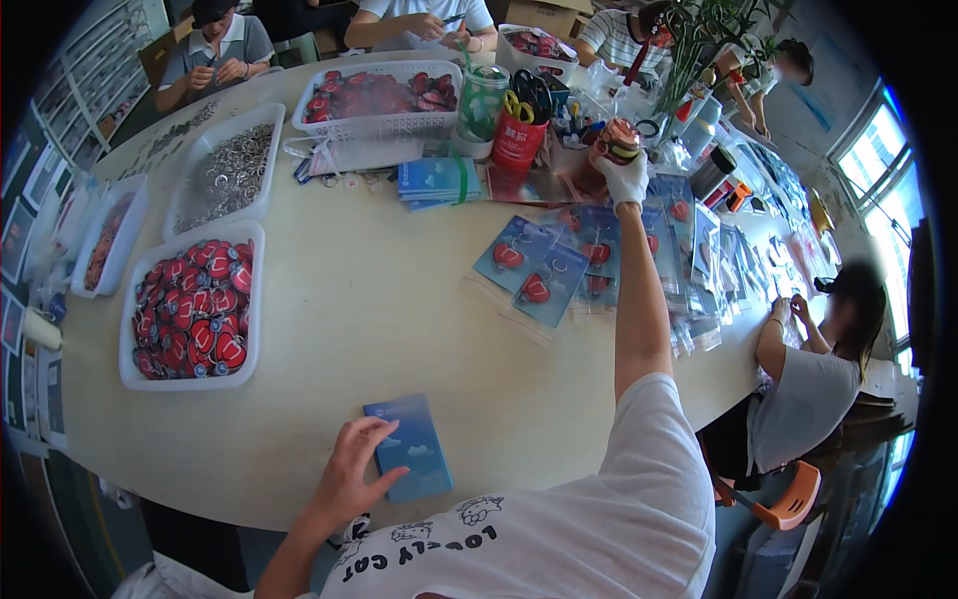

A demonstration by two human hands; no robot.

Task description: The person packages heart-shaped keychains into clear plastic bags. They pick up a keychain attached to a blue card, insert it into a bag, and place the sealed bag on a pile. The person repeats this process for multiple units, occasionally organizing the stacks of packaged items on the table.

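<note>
My left hand (354, 467) has its thumb and fingers apart, over the left edge of a small stack of blue cards (414, 449) near the table's front edge. My right hand (625, 178), in a white glove, reaches far across the table. Its fingers close around a round reddish and dark thing (621, 142), perhaps a jar; the exact kind cannot be made out. Below that arm lie several bagged blue cards (552, 288) with red keychains on them. A banded stack of blue cards (431, 182) lies to the left of the glove.
White baskets hold red keychains (195, 304), metal rings (228, 170) and more red pieces (379, 95). A red cup of scissors (519, 140), a green-lidded jar (484, 100) and a plant (704, 50) crowd the far middle. Several people sit around the table.
</note>
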